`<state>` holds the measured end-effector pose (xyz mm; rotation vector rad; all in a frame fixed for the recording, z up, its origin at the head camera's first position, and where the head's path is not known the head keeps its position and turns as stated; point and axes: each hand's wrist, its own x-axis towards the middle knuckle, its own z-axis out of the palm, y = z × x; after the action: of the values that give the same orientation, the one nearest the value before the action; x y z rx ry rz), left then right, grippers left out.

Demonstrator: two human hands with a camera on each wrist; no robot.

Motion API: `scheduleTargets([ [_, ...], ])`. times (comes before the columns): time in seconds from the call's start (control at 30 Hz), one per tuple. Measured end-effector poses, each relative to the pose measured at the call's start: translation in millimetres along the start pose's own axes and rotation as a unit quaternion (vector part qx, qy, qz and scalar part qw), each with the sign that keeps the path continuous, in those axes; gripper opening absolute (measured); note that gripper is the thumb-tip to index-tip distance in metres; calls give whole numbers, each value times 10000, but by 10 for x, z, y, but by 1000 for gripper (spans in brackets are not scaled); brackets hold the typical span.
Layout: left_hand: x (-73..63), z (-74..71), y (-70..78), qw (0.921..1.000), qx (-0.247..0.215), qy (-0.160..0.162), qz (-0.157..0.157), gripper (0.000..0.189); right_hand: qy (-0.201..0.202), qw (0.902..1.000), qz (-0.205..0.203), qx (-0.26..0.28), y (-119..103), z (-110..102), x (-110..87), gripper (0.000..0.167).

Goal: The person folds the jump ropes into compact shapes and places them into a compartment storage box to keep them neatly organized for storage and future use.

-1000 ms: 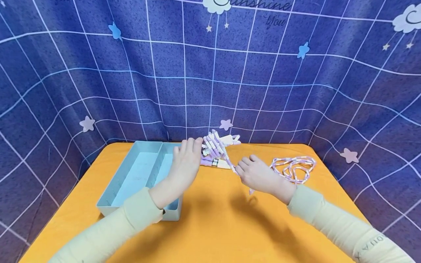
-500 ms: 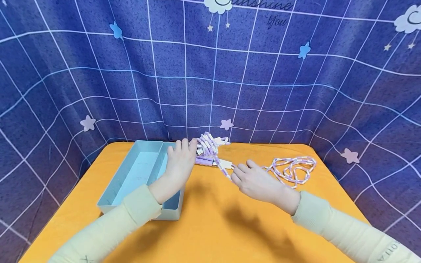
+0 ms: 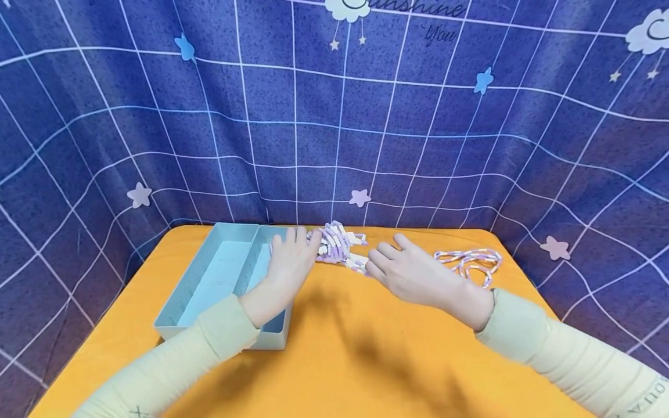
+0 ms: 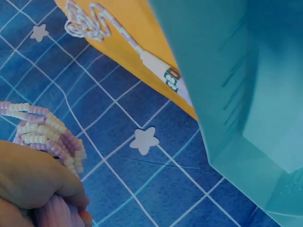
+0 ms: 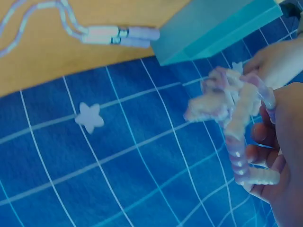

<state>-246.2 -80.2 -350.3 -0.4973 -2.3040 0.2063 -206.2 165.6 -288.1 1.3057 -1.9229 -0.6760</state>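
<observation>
Near an orange cloth-covered table's (image 3: 324,386) far edge, the left hand (image 3: 288,261) is gripping a purple-and-white beaded rope (image 3: 334,242), probably by its handles (image 4: 57,213); the right hand (image 3: 407,273) is pinching its strand (image 5: 238,163). Another rope (image 3: 470,253) is lying toward the far-right corner.

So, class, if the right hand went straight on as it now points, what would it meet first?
Probably the wound beaded rope held in the left hand, just ahead of the right hand in the head view, though relative depth is unclear.
</observation>
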Motion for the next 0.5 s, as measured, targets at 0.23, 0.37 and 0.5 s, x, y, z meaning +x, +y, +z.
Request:
scheduleTargets([
  [0.23, 10, -79, 90, 9989, 14, -59, 456, 29, 57, 9993, -251, -254, 163, -138, 61, 31],
  [0.37, -1, -110, 146, 9958, 67, 359, 836, 24, 15, 9980, -399, -491, 245, -216, 101, 32],
  [0.5, -36, -132, 210, 9888, 31, 723, 1303, 21, -4, 9963, -556, -653, 361, -265, 135, 26],
])
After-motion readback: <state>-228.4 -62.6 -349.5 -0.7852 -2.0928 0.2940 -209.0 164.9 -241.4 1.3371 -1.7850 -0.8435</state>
